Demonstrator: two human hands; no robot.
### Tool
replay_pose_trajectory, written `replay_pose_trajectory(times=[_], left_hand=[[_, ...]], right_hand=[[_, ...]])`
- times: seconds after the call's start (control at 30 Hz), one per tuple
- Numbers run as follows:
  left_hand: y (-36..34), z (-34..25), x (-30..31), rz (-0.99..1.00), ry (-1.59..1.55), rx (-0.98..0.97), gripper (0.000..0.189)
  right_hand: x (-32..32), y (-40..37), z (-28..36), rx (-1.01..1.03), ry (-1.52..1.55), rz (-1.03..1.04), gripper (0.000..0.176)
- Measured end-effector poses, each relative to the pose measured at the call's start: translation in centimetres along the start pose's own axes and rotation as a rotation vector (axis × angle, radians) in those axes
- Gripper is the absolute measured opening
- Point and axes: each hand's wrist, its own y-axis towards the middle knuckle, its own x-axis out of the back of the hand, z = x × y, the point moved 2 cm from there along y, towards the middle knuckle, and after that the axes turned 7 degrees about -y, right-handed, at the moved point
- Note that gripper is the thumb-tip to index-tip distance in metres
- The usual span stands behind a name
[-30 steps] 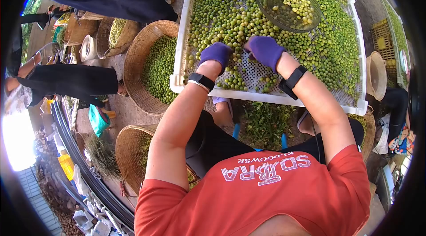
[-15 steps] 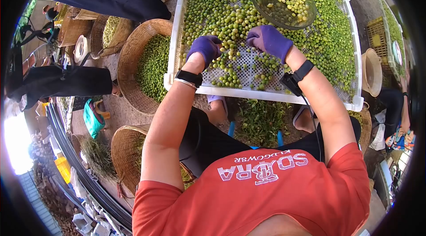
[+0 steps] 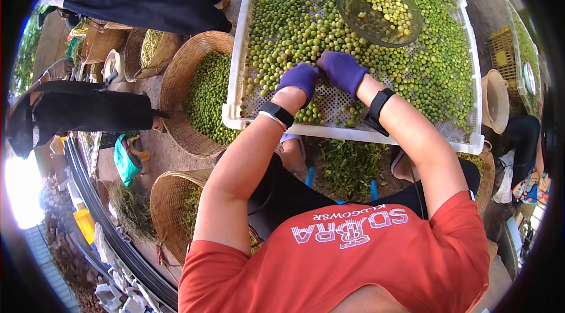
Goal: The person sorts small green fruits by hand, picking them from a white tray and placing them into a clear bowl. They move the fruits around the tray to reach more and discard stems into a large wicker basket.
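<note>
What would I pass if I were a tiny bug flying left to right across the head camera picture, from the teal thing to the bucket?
Teal thing → basket of green fruit → left hand → right hand → bucket.

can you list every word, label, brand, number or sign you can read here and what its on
"SDBRA", large white letters upside down on the red shirt; the second letter could be an O.
"KLDGOWSR", smaller letters on the same shirt, exact spelling uncertain.
Any marking on the yellow crate is too small and blurred to read.
</note>
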Motion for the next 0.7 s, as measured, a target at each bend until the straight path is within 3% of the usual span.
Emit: replay_pose_trajectory(times=[0.17,0.27,0.37,0.47,0.53,0.7], left_hand=[[-1.4,-1.6,0.8,0.035,0.004,0.002,0.018],[-2.0,-1.6,0.1,0.023,0.054,-0.001,0.017],[-2.4,-1.7,0.0,0.019,0.036,0.017,0.018],[-2.6,-1.9,0.1,0.044,0.02,0.032,0.02],[-3.3,-2.3,0.3,0.035,0.026,0.047,0.021],[-3.8,-1.8,-0.7,-0.019,0.005,0.115,0.023]], right_hand=[[2.7,-0.9,-1.1,-0.062,0.101,0.049,0.013],[6.3,-0.8,-4.2,-0.063,0.238,-0.112,0.016],[10.7,-1.7,-5.3,-0.15,-0.205,-0.483,0.019],[10.1,-1.1,-2.3,-0.255,-0.419,-0.129,0.027],[5.9,-1.8,-0.6,0.028,-0.171,-0.151,0.022],[0.6,-1.8,2.8,0.123,-0.158,-0.091,0.022]])
